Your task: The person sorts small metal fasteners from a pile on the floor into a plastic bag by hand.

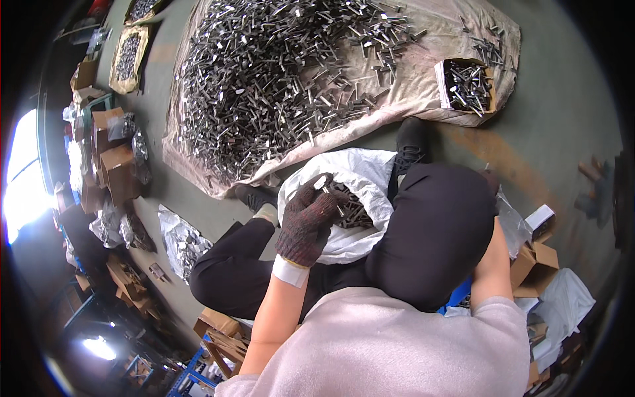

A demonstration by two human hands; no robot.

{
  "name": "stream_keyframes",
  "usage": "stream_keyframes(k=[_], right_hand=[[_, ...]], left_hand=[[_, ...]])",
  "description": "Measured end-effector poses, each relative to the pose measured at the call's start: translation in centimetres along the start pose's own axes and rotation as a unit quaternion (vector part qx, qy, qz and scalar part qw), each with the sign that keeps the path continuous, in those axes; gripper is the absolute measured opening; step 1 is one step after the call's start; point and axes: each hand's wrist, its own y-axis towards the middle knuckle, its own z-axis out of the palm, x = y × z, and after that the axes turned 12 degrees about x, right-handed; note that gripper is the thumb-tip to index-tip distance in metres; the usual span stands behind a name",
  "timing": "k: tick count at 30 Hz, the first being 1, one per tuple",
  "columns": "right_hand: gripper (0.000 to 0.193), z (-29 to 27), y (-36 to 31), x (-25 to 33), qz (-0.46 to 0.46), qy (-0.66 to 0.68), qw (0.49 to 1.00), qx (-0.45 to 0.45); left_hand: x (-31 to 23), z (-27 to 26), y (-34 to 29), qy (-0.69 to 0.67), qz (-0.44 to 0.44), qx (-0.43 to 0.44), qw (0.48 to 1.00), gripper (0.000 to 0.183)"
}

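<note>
My left hand, in a dark knitted glove with a white cuff, pinches a metal T-shaped bolt between thumb and fingers. It is held over a white woven sack standing between my legs, its mouth rolled open. Inside the sack lie many dark metal bolts. My right hand, gloved too, is beside my raised right knee, which hides most of it. A small pale tip shows just above that hand; whether its fingers hold it cannot be made out.
A large heap of metal bolts spreads over a beige cloth ahead of me. On its right corner stands a cardboard box of bolts. A plastic bag of parts lies left; cartons line the left side. Another carton sits right.
</note>
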Motion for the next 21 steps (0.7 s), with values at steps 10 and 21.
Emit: stream_keyframes(k=[10,21], right_hand=[[0.03,-25.2,-24.9,21.2,-0.476,0.478,0.737,0.046],[0.032,-13.1,-51.2,26.8,-0.423,0.025,0.737,0.526]], left_hand=[[1.2,-3.3,-6.3,-0.102,0.033,0.073,0.992,0.043],[3.8,-7.1,-11.9,-0.11,0.042,0.082,0.99,0.028]])
